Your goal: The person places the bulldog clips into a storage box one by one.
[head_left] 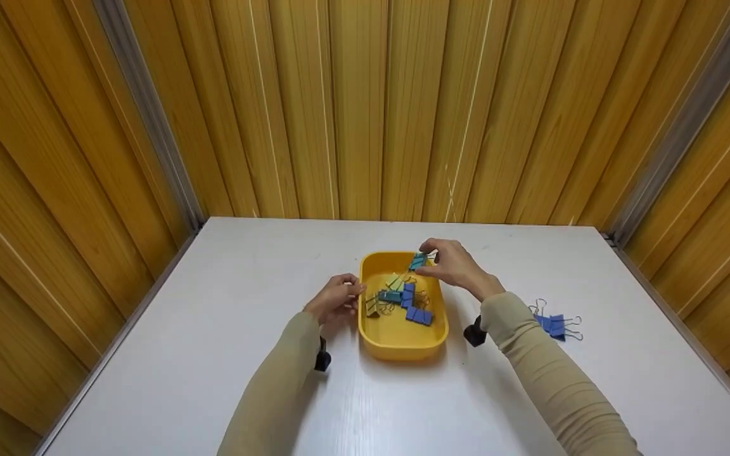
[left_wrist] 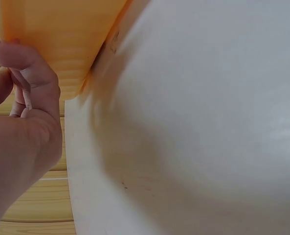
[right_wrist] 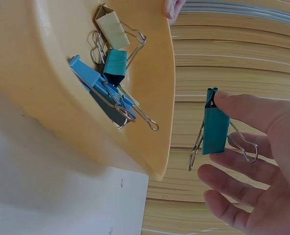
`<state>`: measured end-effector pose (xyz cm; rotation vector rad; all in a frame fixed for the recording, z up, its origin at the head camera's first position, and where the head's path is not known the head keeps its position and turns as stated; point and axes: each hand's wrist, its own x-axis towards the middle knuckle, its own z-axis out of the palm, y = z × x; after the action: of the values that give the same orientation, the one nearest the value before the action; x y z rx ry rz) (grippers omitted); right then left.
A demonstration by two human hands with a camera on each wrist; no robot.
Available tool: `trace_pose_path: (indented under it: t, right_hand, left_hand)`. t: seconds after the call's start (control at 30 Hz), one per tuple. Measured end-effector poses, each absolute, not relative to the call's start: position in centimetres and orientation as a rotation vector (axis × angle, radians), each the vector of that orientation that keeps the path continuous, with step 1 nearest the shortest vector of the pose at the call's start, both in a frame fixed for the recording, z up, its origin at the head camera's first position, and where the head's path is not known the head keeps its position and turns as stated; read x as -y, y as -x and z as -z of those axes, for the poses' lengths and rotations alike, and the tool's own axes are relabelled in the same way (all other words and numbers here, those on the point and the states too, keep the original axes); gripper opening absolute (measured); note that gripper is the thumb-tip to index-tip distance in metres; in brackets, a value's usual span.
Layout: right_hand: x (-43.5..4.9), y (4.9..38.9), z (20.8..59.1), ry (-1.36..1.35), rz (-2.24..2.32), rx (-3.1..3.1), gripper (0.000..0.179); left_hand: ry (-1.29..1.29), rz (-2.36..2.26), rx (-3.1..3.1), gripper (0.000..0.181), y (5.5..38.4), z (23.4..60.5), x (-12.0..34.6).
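While the left hand [head_left: 333,296] holds the yellow tray [head_left: 403,352] below frame centre, the right hand [head_left: 459,266] pinches a teal clip [right_wrist: 215,132] at its upper-right corner; this looks like placing, calling for lowering, then release.

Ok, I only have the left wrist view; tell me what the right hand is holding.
Observer: The right hand holds a teal binder clip.
Operator: Describe what lies inside the yellow tray.
Observer: More binder clips, some of them blue.
Operator: Report any clip outside it, too.
Observer: At least one blue clip lies on the table, just right of the right sleeve.
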<state>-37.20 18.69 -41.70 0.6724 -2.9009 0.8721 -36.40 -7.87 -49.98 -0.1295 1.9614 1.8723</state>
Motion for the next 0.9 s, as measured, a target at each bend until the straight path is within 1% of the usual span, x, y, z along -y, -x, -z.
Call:
trace_pose_path:
  t: [0.1, 0.3, 0.4, 0.73, 0.9]
  right_hand:
    - [-18.6, 37.2, 42.0, -0.686, -0.848, 2.892, 0.047]
    - [-18.7, 36.9, 42.2, -0.607, -0.844, 2.918, 0.052]
    - [-19.1, 36.7, 42.0, -0.581, -0.86, 2.898, 0.05]
    - [-23.0, 35.9, 41.8, -0.55, -0.883, 2.777, 0.036]
    - [-25.4, 35.5, 41.7, -0.479, -0.869, 2.783, 0.034]
  left_hand:
    - [0.125, -1.861, -1.97, 0.014, 36.4, 50.1, 7.9]
    - [0.152, -1.861, -1.955, 0.014, 36.5, 50.1, 7.9]
    - [0.142, -1.863, -1.958, 0.012, 36.5, 50.0, 8.0]
    - [0.113, -1.878, -1.957, 0.01, 36.2, 50.1, 8.2]
    - [0.103, -1.888, -1.963, 0.011, 36.0, 50.1, 8.4]
